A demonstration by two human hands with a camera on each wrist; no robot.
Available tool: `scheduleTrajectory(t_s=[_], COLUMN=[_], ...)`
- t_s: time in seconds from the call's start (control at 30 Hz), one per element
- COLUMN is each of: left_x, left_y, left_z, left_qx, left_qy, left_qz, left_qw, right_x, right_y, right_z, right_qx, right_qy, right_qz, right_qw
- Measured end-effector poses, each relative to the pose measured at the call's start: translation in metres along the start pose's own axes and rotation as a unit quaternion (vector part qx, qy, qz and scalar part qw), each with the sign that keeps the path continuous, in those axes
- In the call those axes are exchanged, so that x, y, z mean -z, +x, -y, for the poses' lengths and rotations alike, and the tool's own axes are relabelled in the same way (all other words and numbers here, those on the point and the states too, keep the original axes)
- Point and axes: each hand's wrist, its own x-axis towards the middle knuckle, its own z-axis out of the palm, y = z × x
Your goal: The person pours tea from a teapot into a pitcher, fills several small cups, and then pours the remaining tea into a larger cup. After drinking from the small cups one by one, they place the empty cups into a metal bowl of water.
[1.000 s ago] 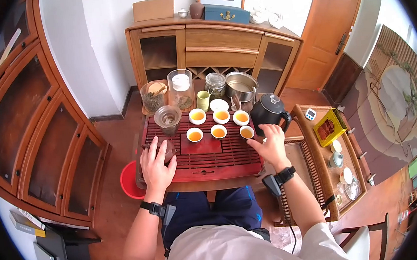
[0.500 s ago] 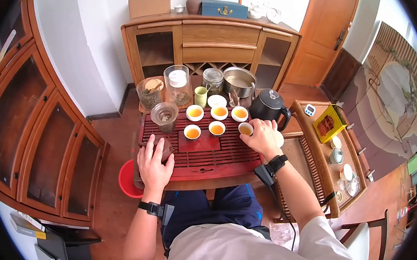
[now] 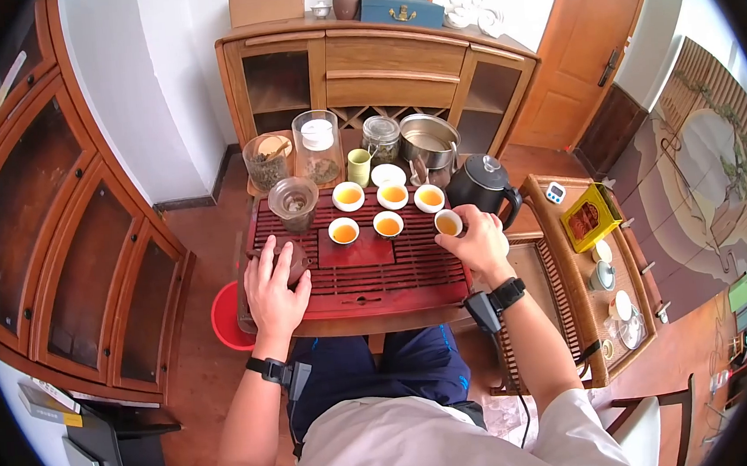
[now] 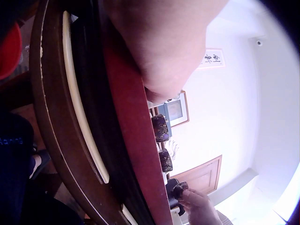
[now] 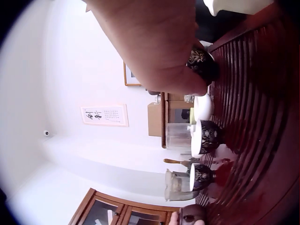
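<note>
A small brown clay teapot (image 3: 300,262) sits at the left of the red slatted tea tray (image 3: 344,306). My left hand (image 3: 276,296) rests over it, fingers extended along its left side and thumb on the right; part of the pot is hidden. At the tray's right side, my right hand (image 3: 483,247) pinches a teacup (image 3: 448,222) with amber tea inside. The right wrist view shows this held teacup (image 5: 201,63) as dark and patterned outside. Several similar cups of tea, such as the front middle cup (image 3: 388,224), stand in two rows left of it.
A glass pitcher with a strainer (image 3: 294,206) stands at the tray's back left. Glass jars, a green cup (image 3: 359,168) and a steel pot (image 3: 429,141) line the back. A black kettle (image 3: 480,186) is close behind my right hand. A wicker side table (image 3: 534,300) stands right.
My right hand came in from the right, took hold of the front right teacup and shifted it slightly right and away from me. My left hand stayed at the teapot.
</note>
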Motion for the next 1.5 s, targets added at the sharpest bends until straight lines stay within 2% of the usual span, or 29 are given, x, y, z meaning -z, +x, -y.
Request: scheduleTrajectory(t_s=[0.03,0.07,0.17,0.2,0.27,0.3,0.4,0.47,0.73,0.93,1.07,1.13,1.3,1.4,1.47,1.5], left_x=[0.000,0.000,0.000,0.000,0.001,0.001,0.001,0.001,0.000,0.000,0.000,0.000,0.000,0.000,0.001,0.002], left_y=[0.000,0.000,0.001,0.001,0.001,0.001,0.001,0.001,0.000,-0.001,-0.001,-0.001,0.000,0.000,0.000,0.000], left_z=[0.000,0.000,-0.001,0.000,-0.001,-0.001,-0.001,-0.001,-0.001,0.001,0.000,0.000,-0.001,-0.001,-0.001,-0.002], left_qx=[0.000,0.001,0.003,0.003,0.004,0.004,0.005,0.006,0.003,-0.001,0.002,0.007,0.009,0.009,0.009,0.013], left_qy=[-0.001,-0.001,-0.002,-0.004,-0.006,-0.004,-0.003,-0.003,0.000,-0.005,-0.002,0.000,0.001,0.001,0.000,0.000], left_qz=[0.000,0.001,-0.002,0.001,0.002,0.001,0.001,0.004,0.001,0.000,0.004,0.006,0.009,0.009,0.009,0.015], left_qw=[1.000,1.000,1.000,1.000,1.000,1.000,1.000,1.000,1.000,1.000,1.000,1.000,1.000,1.000,1.000,1.000], right_x=[-0.002,0.002,0.017,0.023,0.044,0.052,0.062,0.068,0.087,0.076,0.053,0.049,0.043,0.043,0.053,0.053], right_y=[0.000,0.000,0.001,-0.001,-0.008,-0.010,-0.014,-0.015,-0.033,-0.045,-0.048,-0.049,-0.048,-0.047,-0.050,-0.048], right_z=[-0.011,-0.018,-0.037,-0.041,-0.039,-0.040,-0.054,-0.069,-0.095,-0.113,-0.126,-0.129,-0.133,-0.135,-0.117,-0.118], right_qx=[0.016,0.015,0.032,-0.003,-0.045,-0.047,-0.033,-0.058,-0.051,-0.056,-0.067,-0.084,-0.067,-0.027,0.007,0.008], right_qy=[0.101,0.101,0.308,0.395,0.483,0.493,0.471,0.504,0.501,0.467,0.440,0.356,0.329,0.263,0.117,0.117], right_qz=[-0.015,-0.014,-0.002,0.018,0.043,0.056,0.022,0.027,-0.008,-0.007,-0.054,-0.043,-0.045,-0.061,-0.074,-0.074], right_qw=[0.995,0.995,0.951,0.919,0.873,0.867,0.881,0.861,0.864,0.883,0.894,0.930,0.941,0.962,0.990,0.990])
